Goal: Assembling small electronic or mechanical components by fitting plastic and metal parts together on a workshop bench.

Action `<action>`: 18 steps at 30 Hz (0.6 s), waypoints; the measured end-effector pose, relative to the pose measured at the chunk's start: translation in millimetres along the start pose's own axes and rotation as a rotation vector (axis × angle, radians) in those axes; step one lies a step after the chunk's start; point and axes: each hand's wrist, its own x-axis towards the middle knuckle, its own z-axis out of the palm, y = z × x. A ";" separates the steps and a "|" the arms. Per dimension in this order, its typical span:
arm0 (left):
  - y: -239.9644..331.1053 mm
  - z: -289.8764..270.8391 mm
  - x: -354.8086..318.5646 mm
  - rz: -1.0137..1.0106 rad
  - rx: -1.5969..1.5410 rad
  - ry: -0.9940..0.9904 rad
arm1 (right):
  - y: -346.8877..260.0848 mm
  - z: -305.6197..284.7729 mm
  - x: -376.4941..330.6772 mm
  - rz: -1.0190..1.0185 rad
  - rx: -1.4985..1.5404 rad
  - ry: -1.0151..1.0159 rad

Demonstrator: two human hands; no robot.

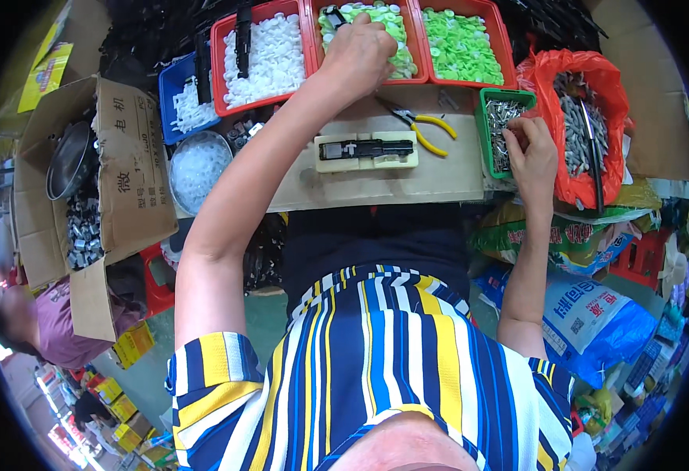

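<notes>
My left hand [360, 56] reaches over the middle red tray [310, 39] of pale green and white round plastic pieces [398, 33]. Its fingers are curled downward, and whatever they pinch is hidden. At the green tray [486, 145] of small metal pins [503, 118], my right hand [534, 153] bends its thumb and fingers together over the right side. I cannot make out what lies between those fingertips. Between the hands, a cream fixture block [366, 163] rests on the cardboard-covered bench and holds a long black plastic part [372, 147].
Yellow-handled pliers [432, 133] lie behind the block. Red trays hold white pieces [274, 59] and bright green pieces [462, 47]. A red bag [544, 71] of grey parts stands right; a bowl [200, 169], blue tray [173, 86] and cardboard box [136, 173] stand left.
</notes>
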 end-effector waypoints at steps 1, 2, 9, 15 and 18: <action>0.8 1.5 4.1 0.012 0.021 -0.027 | 2.3 0.8 0.2 0.004 -0.005 0.004; 0.9 2.4 7.1 0.023 0.042 -0.053 | 5.3 2.1 0.6 -0.018 -0.016 0.009; -7.6 8.4 6.8 0.062 -0.045 -0.015 | -4.5 -0.4 5.1 0.016 -0.015 0.000; -12.7 2.7 -0.4 0.081 0.182 -0.018 | -8.6 13.8 9.9 -0.047 -0.019 -0.016; -6.4 7.6 4.3 0.085 0.110 0.059 | 6.6 12.3 10.7 -0.081 -0.049 -0.001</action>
